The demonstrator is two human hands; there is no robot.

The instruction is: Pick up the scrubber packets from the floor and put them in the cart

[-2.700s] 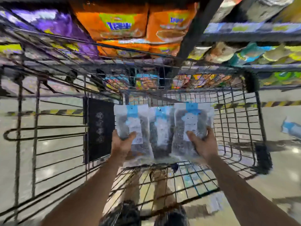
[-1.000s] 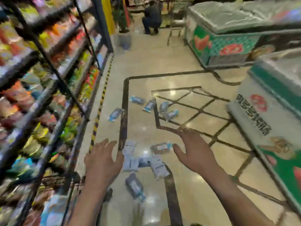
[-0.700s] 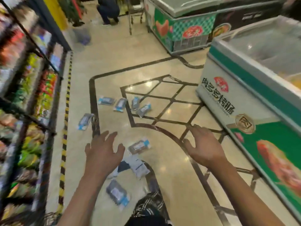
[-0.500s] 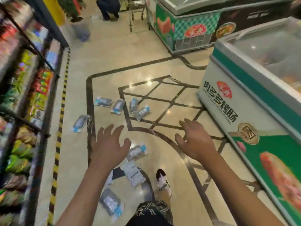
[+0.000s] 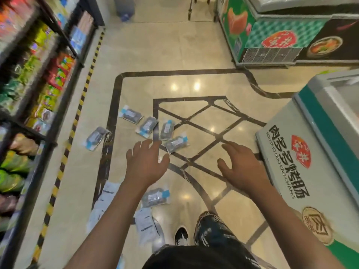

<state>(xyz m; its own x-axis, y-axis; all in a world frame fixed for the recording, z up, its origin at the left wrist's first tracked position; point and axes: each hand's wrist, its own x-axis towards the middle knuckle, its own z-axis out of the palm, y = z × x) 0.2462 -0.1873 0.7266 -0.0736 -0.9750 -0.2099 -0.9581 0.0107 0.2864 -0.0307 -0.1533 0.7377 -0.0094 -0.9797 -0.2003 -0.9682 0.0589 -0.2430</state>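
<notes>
Several clear scrubber packets with blue headers lie scattered on the shiny floor. One group lies ahead: a packet (image 5: 131, 115), a second (image 5: 147, 126), a third (image 5: 167, 129) and more beside them, plus a lone one (image 5: 95, 138) near the shelf. Closer to my feet lie another packet (image 5: 156, 197) and some face-down white ones (image 5: 145, 222). My left hand (image 5: 146, 162) and my right hand (image 5: 239, 166) stretch forward above the floor with spread fingers, holding nothing. The cart is out of view.
A stocked snack shelf (image 5: 35, 78) runs along the left behind a yellow-black floor stripe (image 5: 77, 111). A white-green chest freezer (image 5: 314, 164) stands close on the right, another freezer (image 5: 272, 35) further back. My shoe (image 5: 181, 235) is on the floor below.
I had been holding three packets over the cart; now both hands are empty and I have turned to the aisle. Over the last second the far packets have come nearer.
</notes>
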